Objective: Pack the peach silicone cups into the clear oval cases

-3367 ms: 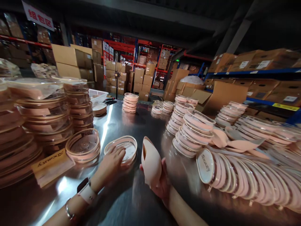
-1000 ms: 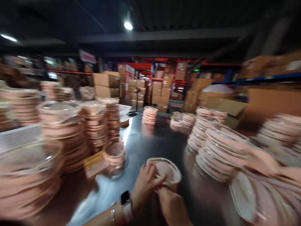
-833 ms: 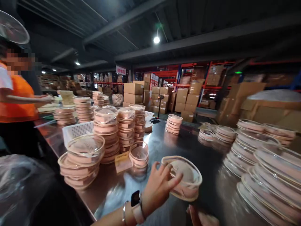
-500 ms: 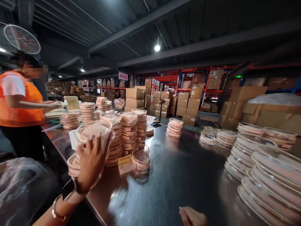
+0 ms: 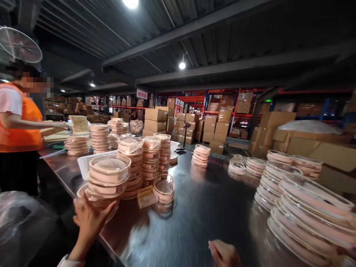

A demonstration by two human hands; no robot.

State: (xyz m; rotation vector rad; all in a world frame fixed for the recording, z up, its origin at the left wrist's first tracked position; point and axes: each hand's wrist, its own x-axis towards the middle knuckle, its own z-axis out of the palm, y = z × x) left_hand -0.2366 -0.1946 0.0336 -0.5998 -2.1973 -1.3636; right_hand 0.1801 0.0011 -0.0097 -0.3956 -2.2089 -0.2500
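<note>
My left hand (image 5: 90, 218) is against the front of the lower part of a stack of round, clear-lidded containers (image 5: 109, 167) with pinkish sides. Its fingers are spread, the thumb pointing right along the low containers. The upper containers sit a little off-centre over the lower ones. At the bottom edge my right hand (image 5: 224, 254) hangs over the metal table (image 5: 200, 207), its fingers curled together, with nothing visible in them. Near the left hand lie a yellow-and-white card (image 5: 146, 196) and a short stack of the same containers (image 5: 164, 189).
Taller container stacks (image 5: 130, 167) stand behind, beside a white perforated basket (image 5: 85, 165). Larger round containers (image 5: 311, 211) are piled at the right. A person in an orange vest (image 5: 20, 122) works at the far left. Clear plastic (image 5: 22, 226) bulges beside the table's left edge.
My left hand has dropped from the upper containers to the lower part of the stack. The view has shifted slightly. My right hand stays curled near the bottom edge.
</note>
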